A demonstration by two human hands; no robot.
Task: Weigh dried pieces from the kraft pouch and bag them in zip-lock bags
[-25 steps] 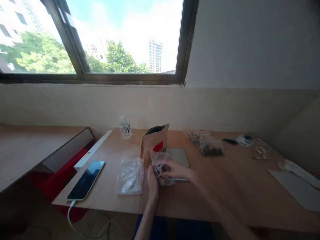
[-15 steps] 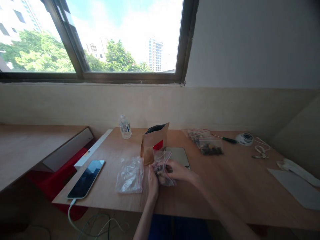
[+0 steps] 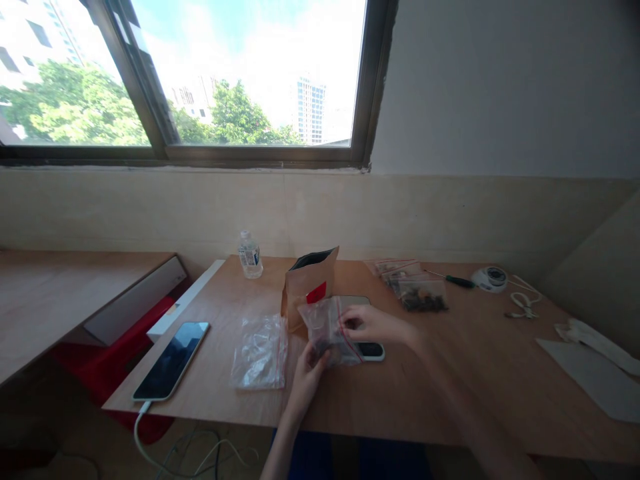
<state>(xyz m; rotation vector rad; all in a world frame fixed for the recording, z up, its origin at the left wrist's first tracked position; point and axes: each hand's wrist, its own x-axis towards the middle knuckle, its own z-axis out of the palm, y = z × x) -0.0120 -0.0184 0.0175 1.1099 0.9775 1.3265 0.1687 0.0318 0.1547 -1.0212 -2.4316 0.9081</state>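
Between my hands is a clear zip bag [image 3: 325, 320] with a red seal line; dark contents show faintly through it. My left hand [image 3: 309, 367] grips its lower left part, thumb and fingers pinched on the plastic. At the seal on the right side, my right hand [image 3: 367, 325] has its fingers curled and pinched on the bag's edge. Just behind the bag stands an open brown paper pouch [image 3: 309, 280] with a red label. A small flat scale [image 3: 373, 351] lies beneath my right hand, partly hidden by hand and bag.
Several clear zip bags [image 3: 260, 352] lie left of my hands, near a phone [image 3: 173, 360] on a cable. A water bottle [image 3: 251, 255] stands behind. Farther right are filled zip bags [image 3: 423, 293], a screwdriver [image 3: 459, 281], a white dome camera [image 3: 490, 279] and a grey sheet [image 3: 587, 380].
The bag has turned and risen slightly, its seal now facing right. My right hand has shifted right and up to that seal, uncovering the scale's front edge.
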